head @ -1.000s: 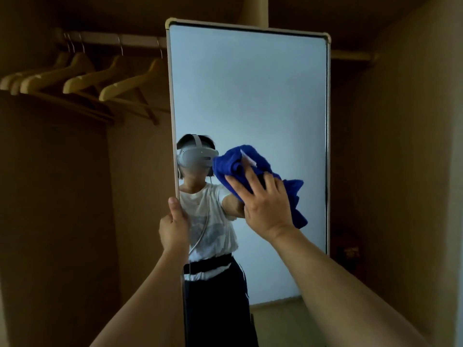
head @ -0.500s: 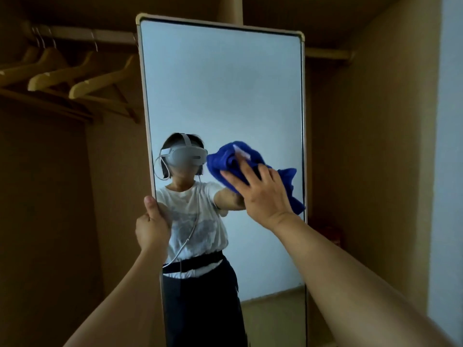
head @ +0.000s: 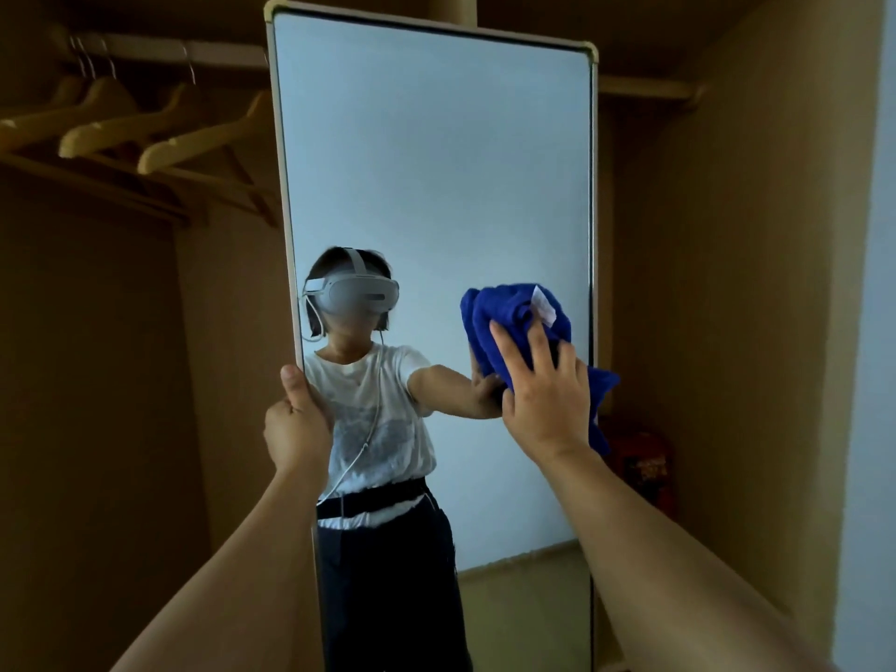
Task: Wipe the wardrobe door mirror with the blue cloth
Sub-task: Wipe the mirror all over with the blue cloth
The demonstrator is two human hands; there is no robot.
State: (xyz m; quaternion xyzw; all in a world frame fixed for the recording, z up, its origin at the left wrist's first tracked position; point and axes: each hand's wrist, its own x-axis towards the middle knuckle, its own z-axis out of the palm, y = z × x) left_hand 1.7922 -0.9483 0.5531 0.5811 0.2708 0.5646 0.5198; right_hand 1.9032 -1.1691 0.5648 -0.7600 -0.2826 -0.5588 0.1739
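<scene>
— Blue cloth (head: 516, 327) is sliding toward the mirror (head: 431, 186)'s right edge under the right hand (head: 545, 395), fingers spread flat, moved from centre.

— Left hand (head: 296, 429) is still gripping the frame; upper glass is waiting.

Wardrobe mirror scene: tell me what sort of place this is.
Probably the inside of a built-in bedroom or hotel wardrobe: wooden hangers on a hanging rail, brown panel walls, and a framed mirror that the right hand wipes with a blue cloth.

Fluffy, matt blue cloth (head: 514, 317) under the right hand (head: 545, 400) meets smooth, glossy mirror (head: 431, 162); wooden hangers (head: 194, 143) up-left look satiny.
</scene>
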